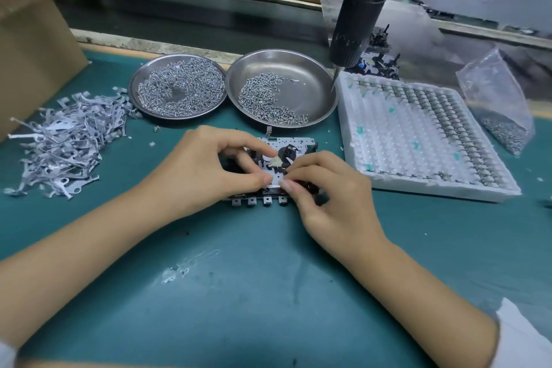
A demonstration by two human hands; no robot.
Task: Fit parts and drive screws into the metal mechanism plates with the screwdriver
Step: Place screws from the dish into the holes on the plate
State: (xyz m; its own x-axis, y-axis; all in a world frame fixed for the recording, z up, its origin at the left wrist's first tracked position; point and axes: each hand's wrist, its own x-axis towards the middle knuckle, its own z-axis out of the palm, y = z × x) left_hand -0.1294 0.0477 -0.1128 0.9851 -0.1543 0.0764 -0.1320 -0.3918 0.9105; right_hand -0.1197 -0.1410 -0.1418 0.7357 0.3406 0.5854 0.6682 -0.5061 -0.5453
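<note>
**Steel plate pinned under two hands at mid-counter**

Steel is everywhere here, and the piece that matters is the metal mechanism plate [279,158], lying flat on the green counter [239,278] just in front of the two dishes. A row of small square tabs sticks out along its near edge, and a dark round part sits near its middle.

The left hand [206,167] lies over the plate's left side with its fingers [254,145] curled, index tip and thumb closing on a small pale part on top of the plate. The right hand [325,188] comes in from the other side, its fingers likewise curled and pinching at the same spot, so the two thumbs nearly meet. What exactly sits between the fingertips is too small to make out.

The screwdriver [363,9], a black powered one, hangs above the far right of the work, its thin bit pointing down at the rim of the right dish [316,75], which holds a scatter of screws. The left dish [140,81] touches it and is fuller. A heap of flat metal levers [65,140] lies at the left, beside a cardboard box [30,48]. At the right is a white foam tray [418,140] with rows of small metal parts, and a clear bag [498,104] of screws beyond it.
</note>
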